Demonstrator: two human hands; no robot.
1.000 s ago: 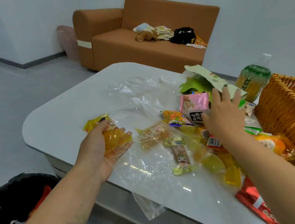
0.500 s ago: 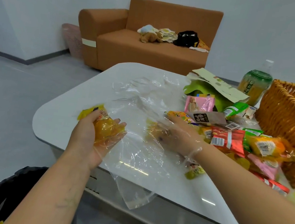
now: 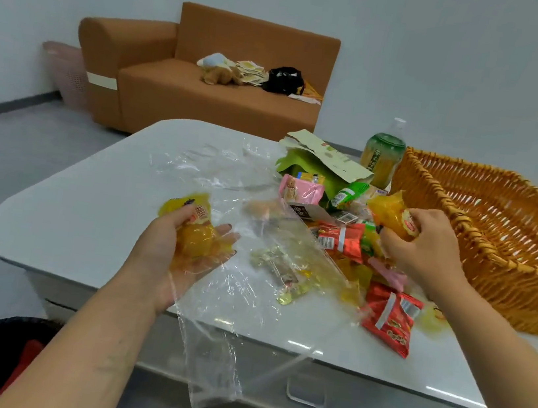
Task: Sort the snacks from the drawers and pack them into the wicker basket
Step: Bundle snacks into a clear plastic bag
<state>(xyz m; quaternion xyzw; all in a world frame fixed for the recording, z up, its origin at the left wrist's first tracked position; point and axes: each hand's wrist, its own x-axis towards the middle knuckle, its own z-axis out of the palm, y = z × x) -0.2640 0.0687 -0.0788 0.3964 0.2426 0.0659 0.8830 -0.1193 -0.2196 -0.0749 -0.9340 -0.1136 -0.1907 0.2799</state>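
Wicker in a warm orange weave forms the basket (image 3: 511, 238), which sits at the far right of the white surface (image 3: 86, 212); its long axis runs from near the bottle (image 3: 382, 157) back toward the person's right side. Just beside the basket's left wall, the right hand (image 3: 427, 250) has its grip clamped around a yellow snack packet (image 3: 394, 214), whose long axis tilts up and away to the left, its crimped end pointing toward the bottle. Well to the left of the basket, the left hand (image 3: 181, 253) lies palm up with its grip curled around several yellow jelly packets (image 3: 194, 231), the thumb pressing on top; their ends point away from the person. Between that hand and the basket lie a clear plastic bag (image 3: 227, 319), draped over the surface's near edge, and a heap of snacks (image 3: 342, 238), with a red packet (image 3: 389, 321) lying nearest the person, its long axis running roughly toward them.
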